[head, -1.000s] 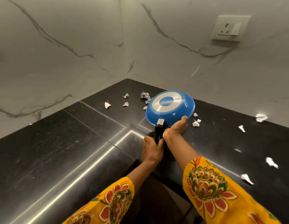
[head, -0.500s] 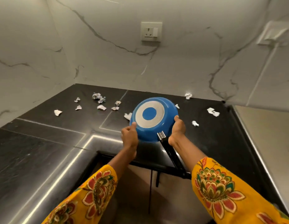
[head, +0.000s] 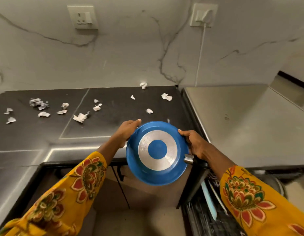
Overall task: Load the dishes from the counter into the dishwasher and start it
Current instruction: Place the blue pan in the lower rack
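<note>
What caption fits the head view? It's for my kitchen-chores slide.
Both hands, left hand and right hand, hold an upturned blue pan above the paper-strewn black counter.

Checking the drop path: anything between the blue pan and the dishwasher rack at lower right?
Nothing visible blocks it. Both hands, left and right, hold the blue pan in the air, bottom up. The rack below right is open, with dishes already in it; free slots can't be judged through the blur.

Your left hand (head: 126,132) & right hand (head: 195,145) grip opposite rims of the blue pan (head: 157,153), underside facing you, held off the black counter (head: 113,120). Paper scraps (head: 80,117) litter counter; dishwasher rack (head: 207,218) at lower right.
</note>
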`<control>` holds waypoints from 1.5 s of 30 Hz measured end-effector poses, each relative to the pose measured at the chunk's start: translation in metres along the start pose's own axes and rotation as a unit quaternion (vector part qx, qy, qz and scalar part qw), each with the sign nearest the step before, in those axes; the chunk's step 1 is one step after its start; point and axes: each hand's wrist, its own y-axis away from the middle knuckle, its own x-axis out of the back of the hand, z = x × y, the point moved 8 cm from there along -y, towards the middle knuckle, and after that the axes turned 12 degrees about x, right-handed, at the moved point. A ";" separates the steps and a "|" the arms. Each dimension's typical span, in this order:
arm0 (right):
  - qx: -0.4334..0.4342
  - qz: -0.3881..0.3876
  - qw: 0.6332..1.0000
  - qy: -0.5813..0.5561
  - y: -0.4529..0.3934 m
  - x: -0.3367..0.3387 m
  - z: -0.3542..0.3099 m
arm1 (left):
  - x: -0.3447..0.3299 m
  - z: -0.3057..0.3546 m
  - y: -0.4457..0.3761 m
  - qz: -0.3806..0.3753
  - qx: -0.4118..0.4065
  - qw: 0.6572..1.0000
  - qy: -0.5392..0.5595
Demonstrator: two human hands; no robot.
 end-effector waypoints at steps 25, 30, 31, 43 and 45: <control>0.120 0.133 0.933 0.314 0.158 0.254 0.045 | -0.336 -0.048 0.144 -0.145 0.071 0.986 -0.046; 0.104 0.420 0.857 0.280 0.208 0.334 0.112 | -0.371 -0.097 0.157 -0.095 0.131 0.986 0.039; 0.075 0.451 0.854 0.250 0.217 0.345 0.136 | -0.378 -0.106 0.160 -0.085 0.139 0.985 0.049; -0.170 0.395 0.898 -0.089 0.264 0.329 0.332 | -0.421 -0.215 0.210 -0.011 0.281 0.942 0.182; -0.173 0.403 0.895 -0.084 0.264 0.328 0.352 | -0.419 -0.235 0.207 0.004 0.285 0.943 0.172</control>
